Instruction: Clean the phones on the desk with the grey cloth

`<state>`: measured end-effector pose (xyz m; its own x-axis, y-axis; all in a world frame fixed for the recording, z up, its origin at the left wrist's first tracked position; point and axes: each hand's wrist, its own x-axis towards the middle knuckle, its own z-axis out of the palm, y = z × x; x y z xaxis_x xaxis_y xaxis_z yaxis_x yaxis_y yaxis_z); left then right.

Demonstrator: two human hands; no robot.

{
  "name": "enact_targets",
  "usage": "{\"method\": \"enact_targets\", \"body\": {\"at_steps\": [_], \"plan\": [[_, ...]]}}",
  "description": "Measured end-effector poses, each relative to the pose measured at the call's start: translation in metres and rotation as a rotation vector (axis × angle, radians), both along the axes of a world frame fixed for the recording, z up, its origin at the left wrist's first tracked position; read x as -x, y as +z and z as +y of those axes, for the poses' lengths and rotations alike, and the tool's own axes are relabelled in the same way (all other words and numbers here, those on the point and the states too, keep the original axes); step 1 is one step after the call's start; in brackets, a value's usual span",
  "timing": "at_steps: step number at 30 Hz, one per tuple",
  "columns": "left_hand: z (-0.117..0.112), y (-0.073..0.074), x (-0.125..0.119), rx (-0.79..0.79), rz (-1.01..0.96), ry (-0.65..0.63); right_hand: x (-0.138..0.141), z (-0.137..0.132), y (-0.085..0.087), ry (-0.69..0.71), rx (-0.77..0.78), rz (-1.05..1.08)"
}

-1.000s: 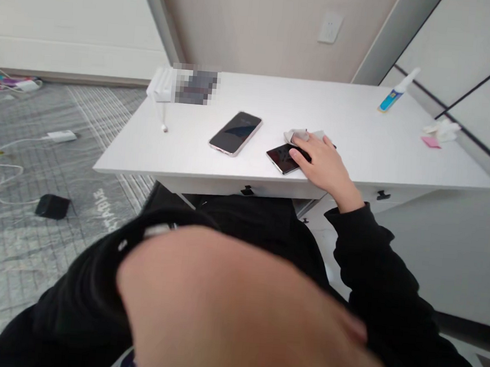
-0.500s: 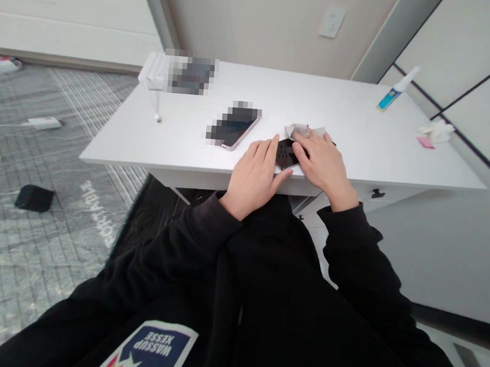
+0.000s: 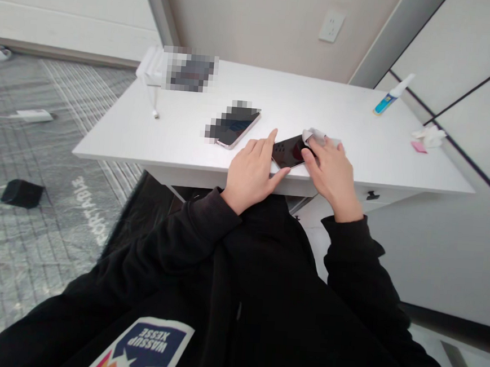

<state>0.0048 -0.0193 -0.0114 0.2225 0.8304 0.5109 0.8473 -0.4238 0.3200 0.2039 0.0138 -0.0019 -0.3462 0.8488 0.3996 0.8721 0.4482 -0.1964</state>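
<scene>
Smartphone [image 3: 290, 151] between both hands [image 3: 332, 179]

black phone [image 3: 287, 151], white cloth [image 3: 314, 135], white desk [image 3: 302, 100]

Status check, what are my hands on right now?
Left hand flat on the white desk, beside the black smartphone. Right hand on pale cloth at the phone's far end. Rose-gold phone lies left, clear.

Pixelated, unidentifiable: an object [image 3: 190, 70] at the back of the tabletop [image 3: 319, 99]. Pixelated in part: the upper left of a smartphone [image 3: 236, 125]. Partly hidden: a black smartphone [image 3: 289, 151] and a pale cloth [image 3: 319, 136], both under the right hand [image 3: 329, 179]. Too small to read: the label on a spray bottle [image 3: 389, 101]. Cut off by the lower edge: a printed garment patch [image 3: 141, 345].
</scene>
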Motion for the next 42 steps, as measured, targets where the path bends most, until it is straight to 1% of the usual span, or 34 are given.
{"method": "enact_targets", "body": {"at_steps": [2, 4, 6, 7, 8, 11, 13, 15, 17, 19, 21, 23, 24, 25, 26, 28, 30, 31, 33, 34, 36, 38, 39, 40, 42], "plan": [[0.0, 0.0, 0.0, 0.006, 0.007, 0.004, 0.014, -0.004, 0.0, 0.048, -0.001, -0.004], [0.0, 0.001, 0.001, 0.01, 0.025, 0.005, 0.028, -0.013, 0.002, 0.161, 0.02, -0.013], [0.0, 0.002, 0.002, 0.015, 0.042, 0.008, 0.029, -0.016, 0.003, 0.243, 0.046, -0.019], [0.0, 0.002, 0.002, 0.018, 0.045, 0.008, 0.024, -0.015, 0.003, 0.243, 0.054, -0.015], [-0.001, 0.003, 0.002, 0.022, 0.045, 0.008, 0.016, -0.01, 0.004, 0.213, 0.056, -0.008], [-0.001, 0.003, 0.001, 0.024, 0.023, 0.012, -0.003, 0.006, 0.004, 0.049, 0.036, 0.005], [-0.001, 0.002, 0.001, 0.018, 0.003, 0.015, -0.002, 0.008, 0.004, 0.012, 0.022, 0.001], [-0.001, 0.001, 0.002, 0.008, -0.016, 0.01, 0.01, 0.001, 0.004, 0.076, 0.023, 0.007], [0.0, 0.001, 0.003, -0.007, -0.03, -0.011, 0.02, -0.01, 0.003, 0.19, 0.04, 0.02], [0.0, 0.001, 0.004, -0.017, -0.043, -0.03, 0.021, -0.015, 0.004, 0.254, 0.07, 0.028], [0.0, 0.001, 0.004, -0.018, -0.057, -0.039, 0.014, -0.009, 0.006, 0.201, 0.084, 0.036], [0.0, 0.002, 0.004, -0.017, -0.073, -0.04, 0.009, 0.002, 0.008, 0.082, 0.072, 0.038], [0.0, 0.002, 0.003, -0.016, -0.082, -0.039, 0.011, 0.006, 0.009, 0.039, 0.063, 0.035], [0.001, 0.002, 0.003, -0.014, -0.092, -0.036, 0.016, 0.008, 0.009, 0.027, 0.056, 0.026], [0.001, 0.002, 0.002, -0.01, -0.103, -0.035, 0.025, 0.008, 0.009, 0.046, 0.051, 0.017], [0.002, 0.002, 0.002, -0.001, -0.126, -0.044, 0.044, 0.0, 0.009, 0.139, 0.045, 0.004], [0.003, 0.002, 0.003, 0.006, -0.143, -0.063, 0.054, -0.01, 0.008, 0.209, 0.045, 0.016], [0.003, 0.002, 0.004, 0.006, -0.15, -0.07, 0.054, -0.014, 0.008, 0.224, 0.051, 0.026], [0.003, 0.001, 0.005, 0.001, -0.156, -0.072, 0.04, -0.014, 0.008, 0.202, 0.071, 0.041], [0.004, 0.001, 0.005, -0.005, -0.157, -0.071, 0.03, -0.012, 0.008, 0.163, 0.075, 0.045], [0.005, 0.0, 0.004, -0.018, -0.158, -0.07, 0.013, -0.003, 0.008, 0.04, 0.055, 0.049], [0.005, -0.001, 0.003, -0.022, -0.161, -0.065, 0.009, 0.003, 0.008, -0.047, 0.028, 0.049], [0.006, -0.001, 0.003, -0.016, -0.162, -0.059, 0.013, 0.002, 0.008, -0.044, 0.026, 0.046], [0.006, 0.0, 0.003, -0.007, -0.163, -0.052, 0.019, -0.002, 0.008, -0.007, 0.032, 0.041], [0.005, 0.001, 0.004, 0.012, -0.164, -0.049, 0.035, -0.016, 0.008, 0.132, 0.059, 0.035]]}}
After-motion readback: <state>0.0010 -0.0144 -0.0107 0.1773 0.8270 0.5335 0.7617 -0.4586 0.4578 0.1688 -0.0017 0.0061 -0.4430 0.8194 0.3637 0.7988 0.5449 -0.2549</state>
